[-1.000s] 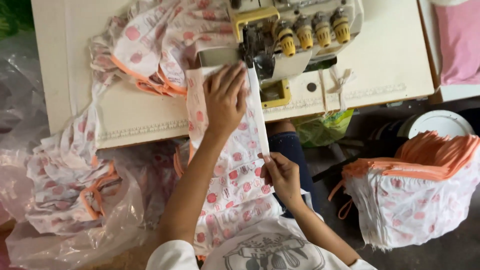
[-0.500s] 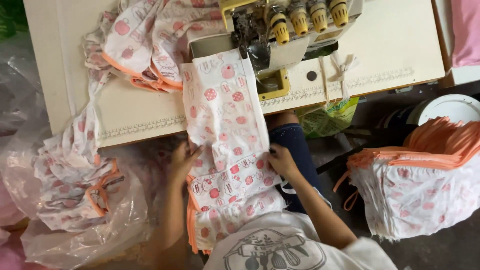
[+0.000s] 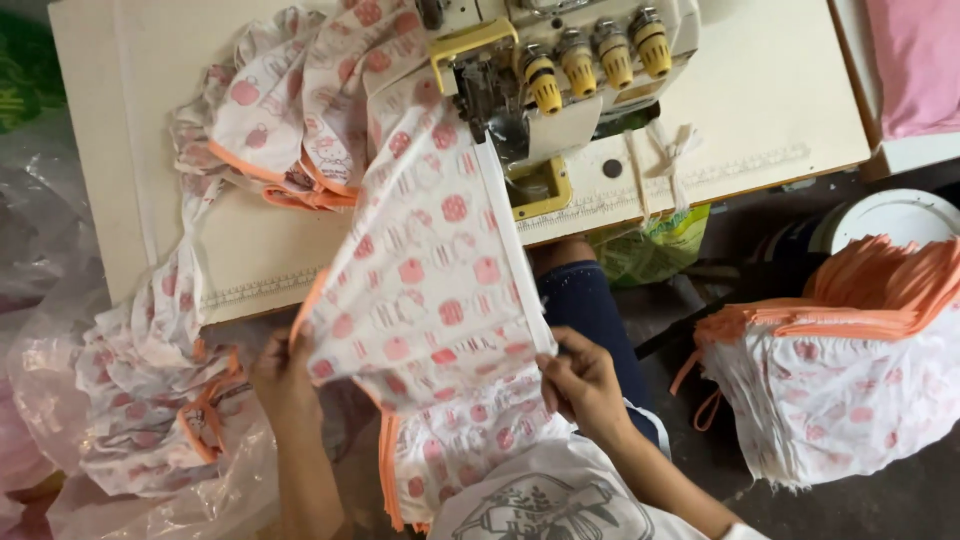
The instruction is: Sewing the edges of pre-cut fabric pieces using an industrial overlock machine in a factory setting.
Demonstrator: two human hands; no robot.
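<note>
Left hand (image 3: 283,378) pinches the lower left edge of the printed fabric piece (image 3: 430,270), below the sewing machine (image 3: 545,70). Right hand (image 3: 583,380) grips the piece's lower right edge, thumb on top. Fabric runs taut from both hands up to the machine's needle area, hanging off the front edge of the table (image 3: 760,100). Sewn pieces (image 3: 290,110) bunched left of the machine. Stack of orange-trimmed fabric (image 3: 850,360) well right and below it.
</note>
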